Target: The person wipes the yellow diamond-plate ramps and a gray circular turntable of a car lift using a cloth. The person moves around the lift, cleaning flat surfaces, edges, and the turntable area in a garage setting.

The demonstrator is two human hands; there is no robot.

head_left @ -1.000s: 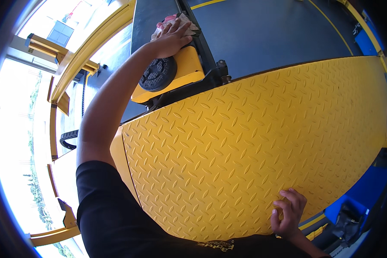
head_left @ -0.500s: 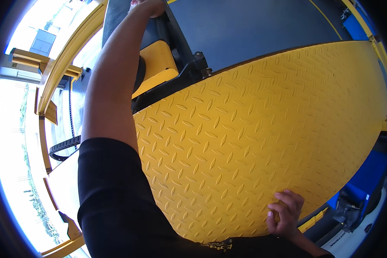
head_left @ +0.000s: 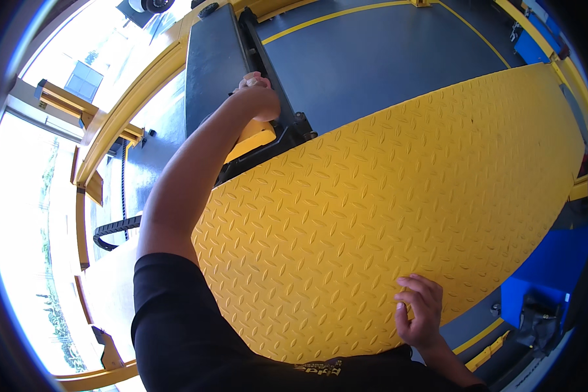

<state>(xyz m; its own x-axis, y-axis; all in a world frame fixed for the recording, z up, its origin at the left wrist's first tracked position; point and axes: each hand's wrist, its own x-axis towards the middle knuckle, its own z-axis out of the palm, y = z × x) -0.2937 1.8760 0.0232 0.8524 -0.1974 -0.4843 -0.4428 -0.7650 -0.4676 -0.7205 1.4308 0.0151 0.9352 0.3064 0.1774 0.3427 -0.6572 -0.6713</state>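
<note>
My left hand reaches far out over a dark machine rail, just above a yellow housing. Its fingers are curled shut, and a bit of pale pinkish cloth shows at the fingertips. My right hand rests with bent fingers on the near edge of a large yellow diamond-pattern plate and holds nothing. My left arm crosses the plate's left corner.
A dark grey floor panel with yellow lines lies beyond the plate. Yellow frame beams and a black cable chain run along the left. A blue machine part sits at the lower right.
My left hand has gone from the yellow housing with the black knob up along the dark rail. My right hand stays at the plate's edge. The view has shifted.
</note>
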